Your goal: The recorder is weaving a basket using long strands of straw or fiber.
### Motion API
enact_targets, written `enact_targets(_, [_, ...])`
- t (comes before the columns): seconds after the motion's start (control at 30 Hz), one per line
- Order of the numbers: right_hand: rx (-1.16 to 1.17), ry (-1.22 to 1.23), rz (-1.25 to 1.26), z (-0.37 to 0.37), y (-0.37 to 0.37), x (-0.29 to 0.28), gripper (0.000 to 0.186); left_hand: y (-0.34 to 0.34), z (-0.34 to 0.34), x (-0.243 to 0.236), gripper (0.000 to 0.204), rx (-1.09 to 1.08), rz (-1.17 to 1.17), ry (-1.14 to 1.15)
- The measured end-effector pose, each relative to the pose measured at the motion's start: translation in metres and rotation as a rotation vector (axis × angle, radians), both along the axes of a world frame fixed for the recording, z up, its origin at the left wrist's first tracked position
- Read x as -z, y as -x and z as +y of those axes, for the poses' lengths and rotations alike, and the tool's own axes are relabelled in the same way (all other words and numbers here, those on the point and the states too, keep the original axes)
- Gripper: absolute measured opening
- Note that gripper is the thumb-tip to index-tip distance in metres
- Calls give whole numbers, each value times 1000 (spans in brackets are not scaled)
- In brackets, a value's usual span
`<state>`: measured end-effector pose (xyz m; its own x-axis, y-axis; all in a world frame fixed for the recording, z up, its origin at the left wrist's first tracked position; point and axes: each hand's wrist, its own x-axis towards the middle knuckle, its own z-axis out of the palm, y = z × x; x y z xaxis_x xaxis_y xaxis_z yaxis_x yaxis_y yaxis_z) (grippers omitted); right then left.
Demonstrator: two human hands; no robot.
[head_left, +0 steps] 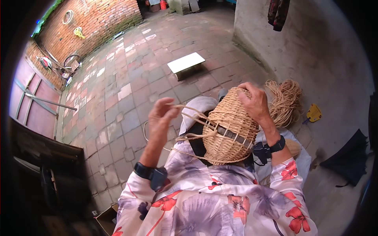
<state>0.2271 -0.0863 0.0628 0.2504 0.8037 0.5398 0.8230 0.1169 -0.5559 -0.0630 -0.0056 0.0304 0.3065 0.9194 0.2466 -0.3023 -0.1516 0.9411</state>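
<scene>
A half-woven straw basket [228,129] rests on my lap, bottom turned away from me, with a band of dark uprights showing near its rim. My right hand [254,103] lies over its far end and grips it. My left hand [161,116] is raised to the left of the basket, fingers pinched on pale straw strands [189,111] that run across to the weave. Both wrists carry black bands.
A bundle of loose straw cord [284,100] lies on the ground behind the basket, beside a yellow tool [314,113]. A low white stool [186,63] stands on the tiled yard. A grey wall [315,47] rises at right; a dark folded umbrella [348,159] lies by it.
</scene>
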Motion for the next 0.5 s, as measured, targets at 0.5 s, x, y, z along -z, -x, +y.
enact_targets(0.5, [-45, -8, 66, -8, -4, -2, 22, -30, -16, 15, 8, 541, 221, 293])
